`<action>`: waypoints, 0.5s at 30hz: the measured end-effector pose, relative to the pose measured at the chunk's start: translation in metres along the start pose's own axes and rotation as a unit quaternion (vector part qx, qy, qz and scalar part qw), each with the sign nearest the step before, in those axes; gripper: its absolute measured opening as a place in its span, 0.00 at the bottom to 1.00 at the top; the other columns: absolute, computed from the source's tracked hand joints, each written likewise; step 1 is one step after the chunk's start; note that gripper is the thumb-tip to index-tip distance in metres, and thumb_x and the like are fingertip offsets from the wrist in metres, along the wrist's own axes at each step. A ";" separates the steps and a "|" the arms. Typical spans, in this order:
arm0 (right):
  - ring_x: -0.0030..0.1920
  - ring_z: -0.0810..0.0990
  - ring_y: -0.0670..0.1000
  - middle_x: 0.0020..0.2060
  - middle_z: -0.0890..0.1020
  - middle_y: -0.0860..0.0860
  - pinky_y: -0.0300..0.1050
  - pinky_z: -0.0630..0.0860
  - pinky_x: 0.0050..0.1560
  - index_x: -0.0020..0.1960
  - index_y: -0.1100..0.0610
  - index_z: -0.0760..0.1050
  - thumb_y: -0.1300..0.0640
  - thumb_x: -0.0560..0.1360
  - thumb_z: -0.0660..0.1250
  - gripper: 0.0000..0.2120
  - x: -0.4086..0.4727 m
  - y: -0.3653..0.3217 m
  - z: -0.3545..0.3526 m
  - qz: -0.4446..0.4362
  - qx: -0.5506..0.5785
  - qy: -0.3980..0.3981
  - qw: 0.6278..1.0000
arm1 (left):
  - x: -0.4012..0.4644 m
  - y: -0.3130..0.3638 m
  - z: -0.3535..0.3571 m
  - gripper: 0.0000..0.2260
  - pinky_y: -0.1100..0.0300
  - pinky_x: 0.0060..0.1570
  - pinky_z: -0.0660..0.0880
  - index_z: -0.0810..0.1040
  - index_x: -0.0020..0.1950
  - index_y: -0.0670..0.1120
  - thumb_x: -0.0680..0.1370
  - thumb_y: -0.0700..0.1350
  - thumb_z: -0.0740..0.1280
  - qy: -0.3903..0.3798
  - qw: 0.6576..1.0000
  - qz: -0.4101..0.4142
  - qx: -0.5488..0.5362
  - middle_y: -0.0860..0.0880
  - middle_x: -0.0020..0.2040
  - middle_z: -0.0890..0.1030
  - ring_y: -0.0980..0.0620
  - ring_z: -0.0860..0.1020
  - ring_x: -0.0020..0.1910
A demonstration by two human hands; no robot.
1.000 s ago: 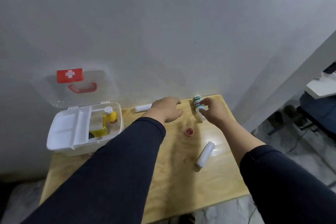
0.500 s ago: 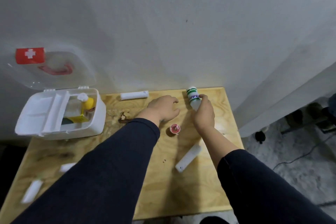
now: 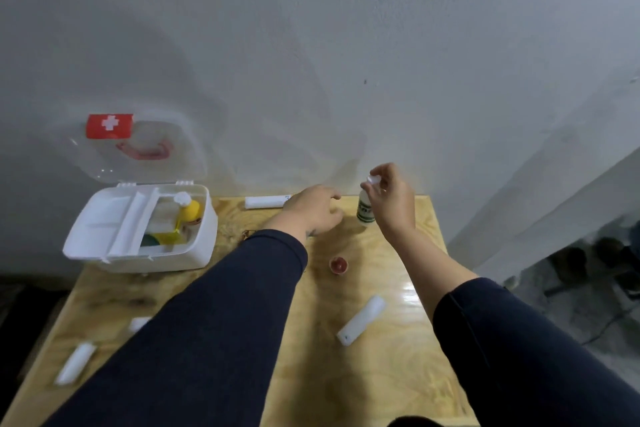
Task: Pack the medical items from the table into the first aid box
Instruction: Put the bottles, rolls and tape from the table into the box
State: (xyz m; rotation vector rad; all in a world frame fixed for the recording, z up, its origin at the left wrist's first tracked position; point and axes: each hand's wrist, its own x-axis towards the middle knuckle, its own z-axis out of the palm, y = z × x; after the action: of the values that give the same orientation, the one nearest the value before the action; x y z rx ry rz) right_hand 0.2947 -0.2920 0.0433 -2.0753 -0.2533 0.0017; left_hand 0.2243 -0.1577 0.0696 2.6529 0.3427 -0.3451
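Right hand (image 3: 393, 199) pinching white bottle (image 3: 365, 210) by its cap, lifted near table's (image 3: 398, 374) far right edge, higher than half a second ago. Left hand (image 3: 313, 210) loosely curled, holding nothing, beside it. First aid box (image 3: 138, 229) open at left edge; bare wood between.
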 end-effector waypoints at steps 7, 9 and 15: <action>0.44 0.78 0.51 0.43 0.80 0.51 0.49 0.76 0.47 0.48 0.54 0.74 0.55 0.72 0.72 0.09 -0.001 -0.077 0.037 -0.066 0.052 -0.055 0.995 | -0.033 -0.045 -0.047 0.21 0.52 0.66 0.69 0.68 0.72 0.51 0.79 0.52 0.62 0.060 0.997 -0.038 0.003 0.51 0.73 0.69 0.47 0.69 0.71; 0.44 0.78 0.52 0.43 0.80 0.51 0.51 0.76 0.47 0.47 0.53 0.73 0.55 0.72 0.72 0.09 -0.007 -0.101 0.054 -0.084 0.067 -0.073 0.991 | -0.047 -0.064 -0.059 0.21 0.52 0.66 0.70 0.69 0.72 0.51 0.79 0.52 0.63 0.078 0.995 -0.055 0.001 0.51 0.73 0.69 0.47 0.69 0.70; 0.47 0.82 0.54 0.48 0.80 0.53 0.55 0.80 0.50 0.45 0.52 0.72 0.55 0.71 0.73 0.10 -0.036 -0.159 0.108 -0.101 0.079 -0.132 0.983 | -0.092 -0.130 -0.089 0.20 0.53 0.62 0.72 0.70 0.71 0.51 0.79 0.51 0.64 0.110 0.989 -0.099 -0.006 0.50 0.71 0.71 0.47 0.73 0.67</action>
State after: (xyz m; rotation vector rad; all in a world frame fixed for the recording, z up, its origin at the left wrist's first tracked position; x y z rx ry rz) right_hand 0.2194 -0.1295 0.1230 -1.8810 -0.6071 0.1693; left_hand 0.1162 -0.0212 0.1230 2.6562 0.6793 -0.1106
